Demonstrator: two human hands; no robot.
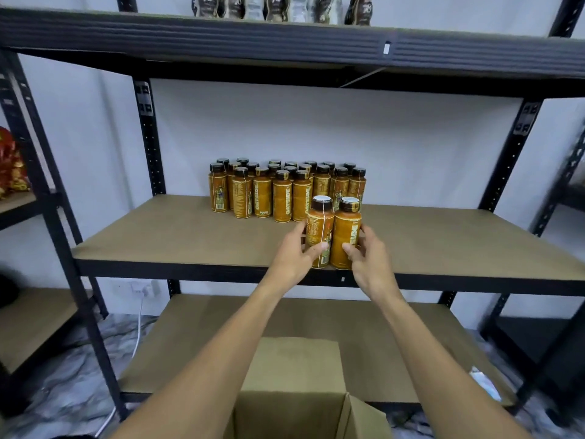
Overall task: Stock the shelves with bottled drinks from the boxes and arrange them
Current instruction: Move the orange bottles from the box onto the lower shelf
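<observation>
Two orange bottles with dark caps stand side by side at the front edge of the middle shelf (pixel 190 236). My left hand (pixel 292 258) grips the left bottle (pixel 319 229), thumb across its label. My right hand (pixel 368 261) grips the right bottle (pixel 346 231) the same way. Behind them, against the back wall, several identical orange bottles (pixel 285 191) stand in a tight cluster of rows. An open cardboard box (pixel 294 391) sits below my arms, its inside hidden.
The top shelf (pixel 285 39) carries several brown and white bottles (pixel 281 7). The bottom shelf (pixel 205 337) lies behind the box. Black uprights (pixel 150 137) frame the bay. A neighbouring rack at left holds red packets (pixel 11 163). A white cable (pixel 139 327) hangs from a wall socket.
</observation>
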